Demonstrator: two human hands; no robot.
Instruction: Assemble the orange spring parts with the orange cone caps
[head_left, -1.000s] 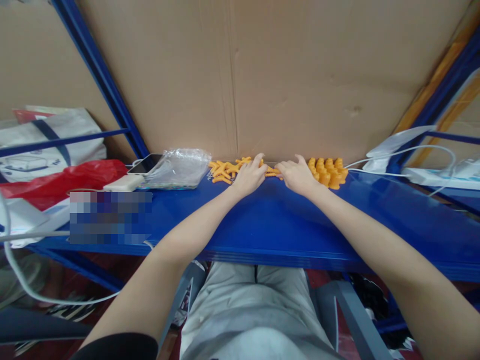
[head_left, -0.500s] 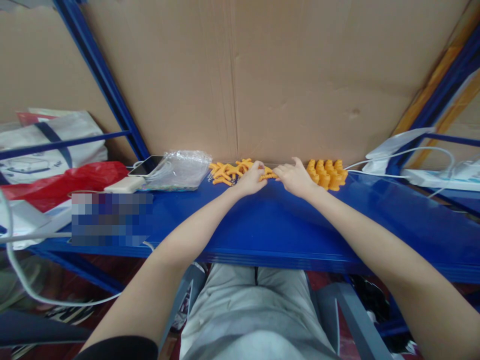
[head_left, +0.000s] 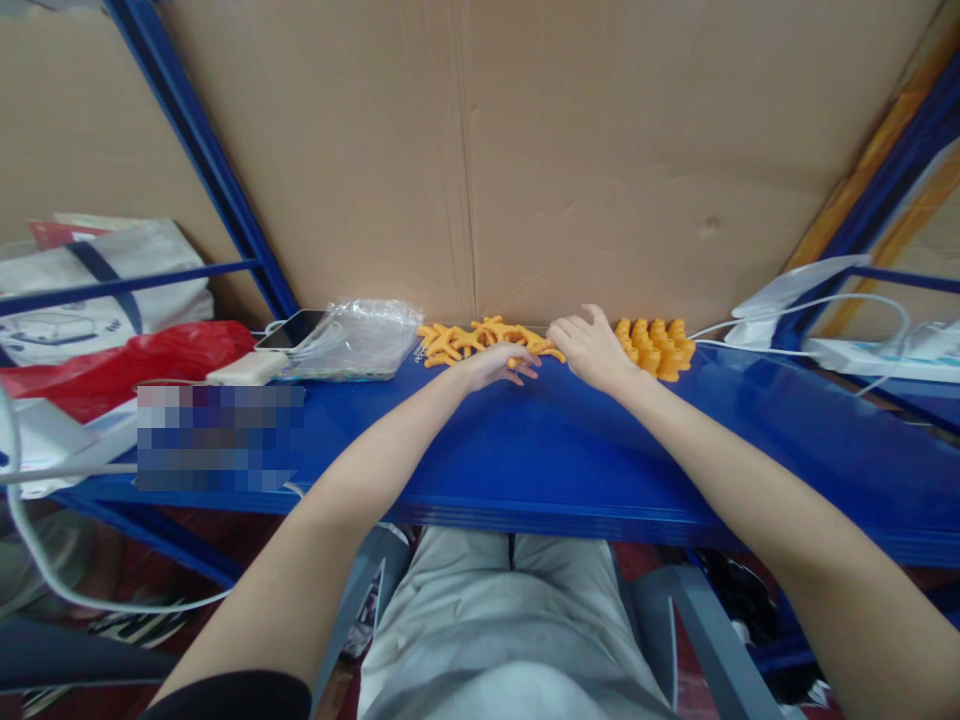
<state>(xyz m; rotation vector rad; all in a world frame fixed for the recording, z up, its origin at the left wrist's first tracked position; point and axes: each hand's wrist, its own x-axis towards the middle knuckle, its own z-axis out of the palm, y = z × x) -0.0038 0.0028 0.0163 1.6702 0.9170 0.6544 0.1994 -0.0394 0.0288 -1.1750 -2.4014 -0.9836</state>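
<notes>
My left hand is turned palm up at the front of a heap of orange branched pieces, its fingers curled loosely around a bit of orange. My right hand is bent over the right end of an orange branched piece, fingertips closed on it and thumb raised. How far this piece runs into the heap is hard to make out. Right beside my right hand stand orange knobbed pieces in close rows. Small metal chains or rings show at the heap's left edge, too small to tell.
The blue shelf backs onto a cardboard wall. Clear plastic bags, a phone, a white box and a red bag lie leftward. White cables and a power strip lie at right.
My left hand has moved slightly down and rolled from a palm-down pinch to palm up, uncovering more of the heap. My right hand has shifted slightly right, its fingers more bent.
</notes>
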